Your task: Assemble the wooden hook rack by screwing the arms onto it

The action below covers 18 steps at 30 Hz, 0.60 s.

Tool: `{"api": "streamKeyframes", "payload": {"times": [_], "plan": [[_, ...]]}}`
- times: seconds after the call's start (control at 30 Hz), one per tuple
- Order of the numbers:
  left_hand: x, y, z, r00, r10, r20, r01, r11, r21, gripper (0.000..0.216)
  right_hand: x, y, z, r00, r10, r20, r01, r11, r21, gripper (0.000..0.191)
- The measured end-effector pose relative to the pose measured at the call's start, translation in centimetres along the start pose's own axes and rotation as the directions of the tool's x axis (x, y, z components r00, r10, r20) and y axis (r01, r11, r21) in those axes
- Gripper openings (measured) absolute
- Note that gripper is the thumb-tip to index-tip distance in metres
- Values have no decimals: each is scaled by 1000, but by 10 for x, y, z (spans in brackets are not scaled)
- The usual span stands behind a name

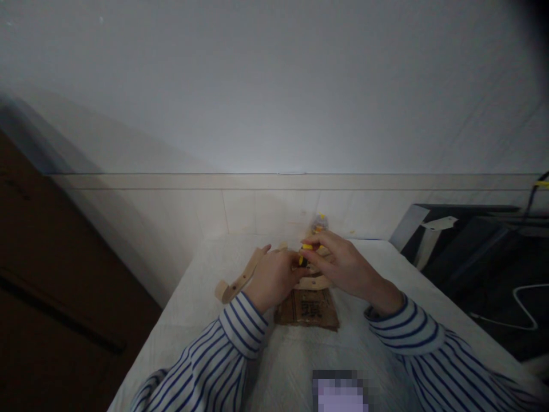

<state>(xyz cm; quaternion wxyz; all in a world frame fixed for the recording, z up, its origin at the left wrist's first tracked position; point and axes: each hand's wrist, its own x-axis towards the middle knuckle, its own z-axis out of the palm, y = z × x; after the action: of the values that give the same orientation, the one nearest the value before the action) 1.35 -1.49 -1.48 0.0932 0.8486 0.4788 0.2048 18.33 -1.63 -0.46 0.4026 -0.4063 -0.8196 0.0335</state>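
Note:
My left hand (pixel 274 277) is curled closed over wooden parts at the middle of a white-covered table (pixel 193 297). A curved wooden strip with holes (pixel 238 281) sticks out to its left. My right hand (pixel 343 264) pinches a small yellow piece (pixel 307 247) just above the wooden parts (pixel 315 282). Both hands meet over a brown cardboard packet (pixel 307 309) that lies flat beneath them. What exactly the left fingers grip is hidden.
A small clear bag with yellow bits (pixel 319 222) stands behind the hands near the tiled wall. A dark desk with a white cable (pixel 521 312) is on the right. A brown door (pixel 51 297) is at left. A blurred patch (pixel 341 392) lies near the front edge.

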Motion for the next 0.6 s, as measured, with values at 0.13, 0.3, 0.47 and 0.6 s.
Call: {"api": "streamKeyframes", "payload": {"times": [0.13,0.3,0.47,0.6], "plan": [[2,-4,3,1000,11,-4,-11,1000,-11,25,-1,-1,0,999,3,32,-3,1000,2,22],[2,-5,2,1000,26,-4,-26,999,-25,25,-1,-5,-1,1000,-16,27,16,1000,5,30],[1,-4,0,1000,27,-10,-27,999,-26,24,1,-9,-4,996,-68,57,68,998,-8,27],[1,-3,-1,999,31,-7,-31,999,-17,22,2,-9,-5,994,-83,66,85,996,-24,27]]}}
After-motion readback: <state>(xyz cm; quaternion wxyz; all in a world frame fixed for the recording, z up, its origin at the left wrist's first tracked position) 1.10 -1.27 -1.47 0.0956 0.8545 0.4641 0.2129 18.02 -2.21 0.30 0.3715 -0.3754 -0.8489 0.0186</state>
